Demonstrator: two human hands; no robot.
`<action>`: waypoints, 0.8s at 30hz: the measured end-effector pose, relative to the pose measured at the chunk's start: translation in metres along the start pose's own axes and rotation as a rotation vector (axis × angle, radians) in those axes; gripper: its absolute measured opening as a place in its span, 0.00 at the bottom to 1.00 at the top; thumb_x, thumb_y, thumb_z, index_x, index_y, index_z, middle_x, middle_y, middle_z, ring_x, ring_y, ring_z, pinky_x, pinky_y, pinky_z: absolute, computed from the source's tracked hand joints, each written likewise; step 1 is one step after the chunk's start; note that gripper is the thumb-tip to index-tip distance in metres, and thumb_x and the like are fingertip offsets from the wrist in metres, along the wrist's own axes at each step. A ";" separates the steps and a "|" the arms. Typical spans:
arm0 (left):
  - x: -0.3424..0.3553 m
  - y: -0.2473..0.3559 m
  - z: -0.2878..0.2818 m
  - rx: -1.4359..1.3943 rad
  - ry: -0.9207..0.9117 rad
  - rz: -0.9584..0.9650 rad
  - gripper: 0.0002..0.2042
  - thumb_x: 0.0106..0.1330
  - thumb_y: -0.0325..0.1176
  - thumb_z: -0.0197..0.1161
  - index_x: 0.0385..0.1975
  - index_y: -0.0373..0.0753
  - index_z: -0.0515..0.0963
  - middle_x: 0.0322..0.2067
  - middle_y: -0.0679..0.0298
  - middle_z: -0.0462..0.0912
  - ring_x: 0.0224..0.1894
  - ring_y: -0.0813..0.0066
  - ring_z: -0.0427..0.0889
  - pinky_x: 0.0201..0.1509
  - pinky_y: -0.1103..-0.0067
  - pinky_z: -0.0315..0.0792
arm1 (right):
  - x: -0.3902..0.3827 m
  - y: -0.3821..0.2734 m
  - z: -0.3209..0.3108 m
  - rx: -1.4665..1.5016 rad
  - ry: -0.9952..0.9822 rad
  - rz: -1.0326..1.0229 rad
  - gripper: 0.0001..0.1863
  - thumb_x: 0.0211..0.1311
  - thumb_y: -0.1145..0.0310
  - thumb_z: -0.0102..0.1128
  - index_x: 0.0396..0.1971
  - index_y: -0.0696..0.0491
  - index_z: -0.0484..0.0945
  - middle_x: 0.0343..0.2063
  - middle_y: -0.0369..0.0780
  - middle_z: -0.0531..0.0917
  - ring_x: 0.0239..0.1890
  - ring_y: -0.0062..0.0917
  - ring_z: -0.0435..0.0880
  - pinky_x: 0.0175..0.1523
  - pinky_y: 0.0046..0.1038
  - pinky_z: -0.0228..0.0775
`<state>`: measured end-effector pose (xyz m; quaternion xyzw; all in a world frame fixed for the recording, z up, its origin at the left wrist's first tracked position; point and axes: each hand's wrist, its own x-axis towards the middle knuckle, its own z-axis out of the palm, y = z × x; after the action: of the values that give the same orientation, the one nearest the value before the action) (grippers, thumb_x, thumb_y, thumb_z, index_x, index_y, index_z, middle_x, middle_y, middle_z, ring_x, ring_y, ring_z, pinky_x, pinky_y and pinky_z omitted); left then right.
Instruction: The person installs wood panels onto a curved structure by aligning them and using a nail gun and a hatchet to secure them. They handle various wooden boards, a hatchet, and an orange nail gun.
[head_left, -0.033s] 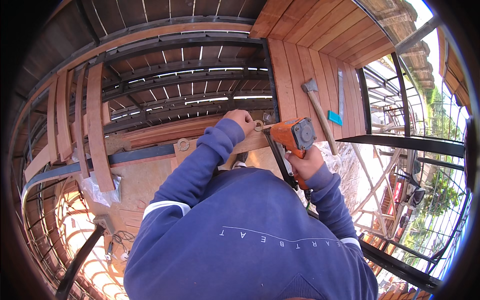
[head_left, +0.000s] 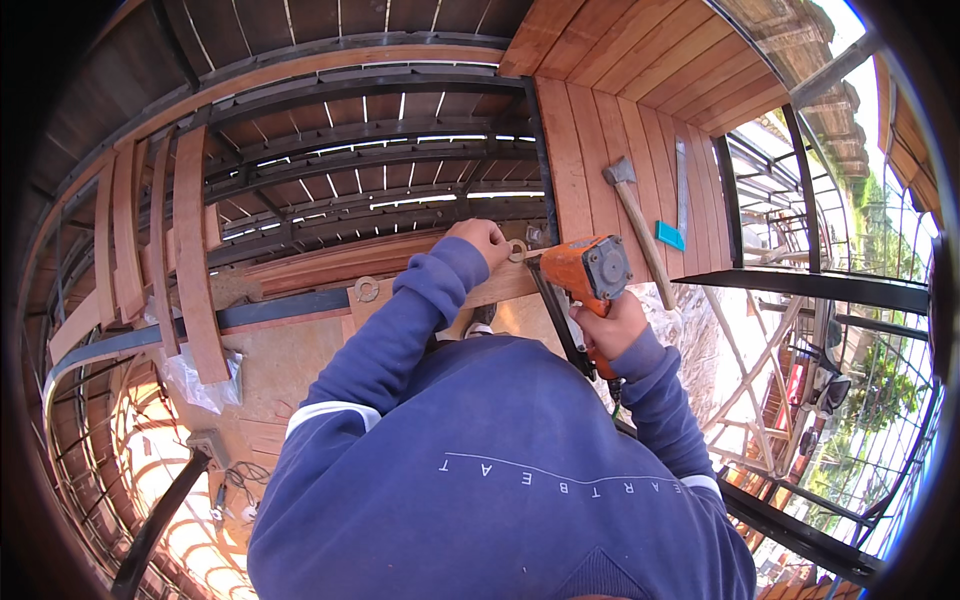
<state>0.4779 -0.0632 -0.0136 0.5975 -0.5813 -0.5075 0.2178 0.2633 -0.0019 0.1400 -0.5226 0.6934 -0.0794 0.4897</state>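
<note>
My right hand (head_left: 613,325) is wrapped round the handle of an orange and black nail gun (head_left: 568,268), with a hose at its lower end. The gun's nose points left, at a wooden board (head_left: 503,284) in front of me. My left hand (head_left: 484,240) is closed above that board, its fingers curled together; what they pinch, if anything, is hidden. Just right of these fingers a small tan ring (head_left: 517,251) lies by the gun's nose. Another such ring (head_left: 367,289) rests on the wood left of my left forearm.
A hatchet (head_left: 640,225) and a try square (head_left: 676,215) with a teal stock lie on the plank deck (head_left: 575,160) at right. Loose planks (head_left: 193,240) lean across the dark metal frame at left, near a clear plastic bag (head_left: 205,385). Cables (head_left: 240,480) lie lower left.
</note>
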 end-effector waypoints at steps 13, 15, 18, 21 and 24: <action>0.001 -0.005 -0.001 -0.081 0.084 0.026 0.11 0.58 0.38 0.65 0.33 0.36 0.81 0.29 0.52 0.84 0.34 0.57 0.85 0.43 0.68 0.77 | 0.001 0.007 0.002 -0.020 0.002 -0.035 0.08 0.61 0.72 0.64 0.31 0.62 0.78 0.12 0.35 0.75 0.12 0.18 0.74 0.18 0.24 0.65; -0.002 -0.003 -0.002 -0.119 0.135 0.018 0.10 0.59 0.36 0.65 0.35 0.36 0.81 0.28 0.52 0.84 0.33 0.57 0.84 0.43 0.68 0.77 | 0.001 0.007 0.002 -0.022 0.005 -0.044 0.08 0.61 0.72 0.64 0.32 0.62 0.78 0.11 0.34 0.75 0.12 0.18 0.74 0.18 0.24 0.65; -0.011 0.002 -0.005 -0.201 0.212 0.041 0.09 0.60 0.32 0.63 0.37 0.36 0.81 0.28 0.54 0.83 0.33 0.60 0.84 0.42 0.69 0.77 | 0.001 0.011 0.003 -0.011 0.014 -0.053 0.08 0.62 0.72 0.64 0.33 0.62 0.78 0.12 0.34 0.75 0.12 0.18 0.74 0.18 0.24 0.65; -0.019 -0.001 -0.004 -0.205 0.277 0.165 0.10 0.60 0.29 0.62 0.40 0.36 0.81 0.29 0.57 0.83 0.35 0.64 0.84 0.43 0.71 0.77 | 0.000 0.015 0.004 -0.003 0.026 -0.087 0.07 0.62 0.72 0.64 0.34 0.61 0.78 0.12 0.34 0.75 0.12 0.18 0.74 0.18 0.23 0.65; -0.027 -0.020 -0.004 -0.008 0.278 0.294 0.15 0.59 0.30 0.63 0.47 0.38 0.79 0.33 0.57 0.81 0.38 0.61 0.83 0.46 0.69 0.77 | -0.003 0.013 0.008 0.052 0.042 -0.161 0.07 0.62 0.73 0.63 0.35 0.61 0.78 0.12 0.34 0.75 0.12 0.17 0.73 0.19 0.23 0.65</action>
<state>0.4965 -0.0350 -0.0194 0.5698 -0.6246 -0.3851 0.3699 0.2610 0.0093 0.1297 -0.5619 0.6571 -0.1472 0.4805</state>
